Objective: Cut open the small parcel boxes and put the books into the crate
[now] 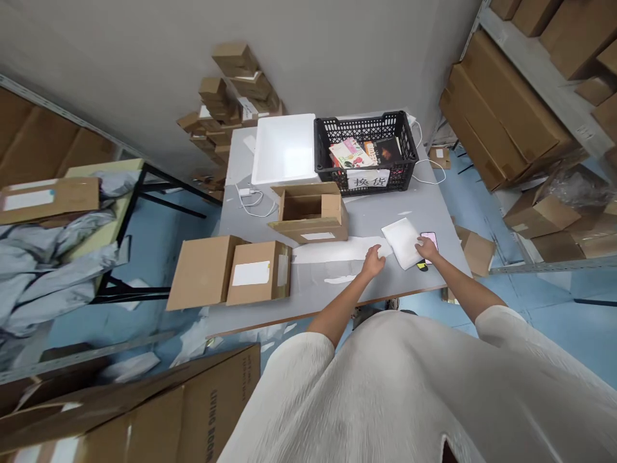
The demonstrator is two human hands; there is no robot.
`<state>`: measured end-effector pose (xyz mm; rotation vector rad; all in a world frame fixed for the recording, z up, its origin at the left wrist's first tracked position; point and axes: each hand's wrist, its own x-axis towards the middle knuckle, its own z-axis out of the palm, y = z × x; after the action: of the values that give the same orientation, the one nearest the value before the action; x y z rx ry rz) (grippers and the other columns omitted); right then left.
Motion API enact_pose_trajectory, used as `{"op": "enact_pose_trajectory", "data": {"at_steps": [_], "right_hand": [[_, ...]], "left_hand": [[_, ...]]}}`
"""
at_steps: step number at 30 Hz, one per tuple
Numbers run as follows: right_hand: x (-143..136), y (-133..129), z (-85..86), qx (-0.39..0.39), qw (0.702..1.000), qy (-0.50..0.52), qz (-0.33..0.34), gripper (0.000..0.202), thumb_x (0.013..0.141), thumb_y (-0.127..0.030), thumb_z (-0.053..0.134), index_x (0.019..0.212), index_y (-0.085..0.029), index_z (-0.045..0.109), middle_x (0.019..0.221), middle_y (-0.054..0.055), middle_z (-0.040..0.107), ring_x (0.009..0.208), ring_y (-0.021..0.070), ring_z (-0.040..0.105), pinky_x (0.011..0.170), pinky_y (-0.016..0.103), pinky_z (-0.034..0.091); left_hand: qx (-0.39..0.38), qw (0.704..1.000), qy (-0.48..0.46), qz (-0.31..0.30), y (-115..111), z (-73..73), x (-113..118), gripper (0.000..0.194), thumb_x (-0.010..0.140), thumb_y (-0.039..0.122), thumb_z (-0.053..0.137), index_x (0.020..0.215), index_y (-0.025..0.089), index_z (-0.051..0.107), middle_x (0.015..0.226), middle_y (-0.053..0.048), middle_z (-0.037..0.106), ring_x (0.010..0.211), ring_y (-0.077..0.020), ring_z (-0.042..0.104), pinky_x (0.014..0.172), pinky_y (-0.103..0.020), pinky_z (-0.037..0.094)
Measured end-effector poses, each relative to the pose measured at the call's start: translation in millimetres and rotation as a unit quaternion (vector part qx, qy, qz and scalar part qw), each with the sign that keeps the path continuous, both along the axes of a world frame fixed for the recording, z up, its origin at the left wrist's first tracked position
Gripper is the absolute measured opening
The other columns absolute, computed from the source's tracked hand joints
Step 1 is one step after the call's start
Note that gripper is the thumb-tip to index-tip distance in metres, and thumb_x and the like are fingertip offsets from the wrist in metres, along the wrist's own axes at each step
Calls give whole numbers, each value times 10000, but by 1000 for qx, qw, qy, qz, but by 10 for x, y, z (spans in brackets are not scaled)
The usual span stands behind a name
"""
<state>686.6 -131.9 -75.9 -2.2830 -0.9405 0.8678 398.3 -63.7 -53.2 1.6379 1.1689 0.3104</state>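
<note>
My left hand [373, 261] is over the right end of a long white sheet [332, 250] lying on the table. Its fingers are bent, with thumb and forefinger apart; whether they touch the sheet is hard to see. My right hand [427, 247] grips the right edge of a flat, square white packet [402, 243], with the fingers on top. The packet lies at a slant just right of the sheet's end. Beside it, partly under my right hand and forearm, are a phone [430, 238] with a lit pink screen and a small yellow-and-black object [423, 265].
On the table [308, 302] stand an open carton [308, 215], two more cartons [258, 273] [205, 270], a white foam box [284, 151] and a black crate [366, 154] holding books. White cables [431, 180] trail there. Stacked boxes [236, 96] line the wall; grey parcels [53, 270] lie left.
</note>
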Motion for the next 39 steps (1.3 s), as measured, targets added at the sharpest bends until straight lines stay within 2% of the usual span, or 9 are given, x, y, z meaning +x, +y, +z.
{"op": "enact_pose_trajectory", "data": {"at_steps": [5,9,15,18,21,25,32,36,39], "right_hand": [[105,119,-161,-46,998,3,51,466,828,-325,722,1281,-243,790,1469,127,710,1428,389,596,1274,561,429],[106,158,-258,-53,996,2,75,423,836,-328,739,1249,-267,805,1405,107,736,1382,402,600,1249,575,443],[110,230,-249,-102,990,-31,96,364,856,-297,714,1208,-269,801,1369,109,744,1366,429,566,1213,635,418],[89,252,-219,-92,992,-25,87,294,842,-312,713,1123,-270,788,1314,103,740,1320,394,578,1197,610,425],[9,221,-196,-38,996,9,83,281,796,-293,690,1067,-255,751,1214,81,720,1145,299,632,1109,483,504],[-177,137,-140,8,998,40,56,282,711,-217,643,985,-225,710,1088,68,687,946,242,624,958,391,543],[-423,102,72,29,993,114,-1,342,629,-206,599,962,-252,666,943,12,674,854,233,608,813,344,509],[-559,147,191,65,985,158,3,372,626,-242,613,995,-249,660,953,10,684,863,227,616,764,317,503],[-782,180,209,65,980,190,9,374,630,-253,624,1004,-248,646,911,0,682,800,215,611,720,308,499]], "left_hand": [[-55,998,27,-10,-159,-200,282,624,877,192,686,1492,160,587,1542,-215,610,1409,-364,632,1211,-555,505],[-94,994,50,2,-216,-318,353,653,858,194,704,1498,198,577,1547,-178,628,1445,-353,619,1211,-535,512],[-154,985,76,35,-230,-433,462,754,842,249,751,1556,229,510,1509,-157,677,1398,-340,663,1136,-476,552],[-181,979,58,67,-235,-465,587,834,843,273,762,1611,199,447,1490,-167,694,1360,-339,686,1141,-474,543],[-192,976,35,97,-250,-482,652,934,849,288,783,1676,174,365,1549,-202,654,1391,-350,670,1173,-481,516],[-198,972,24,126,-275,-495,555,898,869,229,766,1675,164,377,1604,-207,609,1454,-326,628,1197,-428,489],[-162,974,77,138,-267,-525,174,618,857,202,771,1449,173,594,1481,-183,695,1339,-303,689,1121,-404,523],[-150,971,78,167,-218,-493,27,461,944,250,704,1394,197,618,1372,-140,752,1179,-231,751,1014,-338,561],[-136,971,75,180,-169,-441,-114,404,987,264,654,1387,217,614,1261,-97,783,1067,-199,769,944,-311,580]]}}
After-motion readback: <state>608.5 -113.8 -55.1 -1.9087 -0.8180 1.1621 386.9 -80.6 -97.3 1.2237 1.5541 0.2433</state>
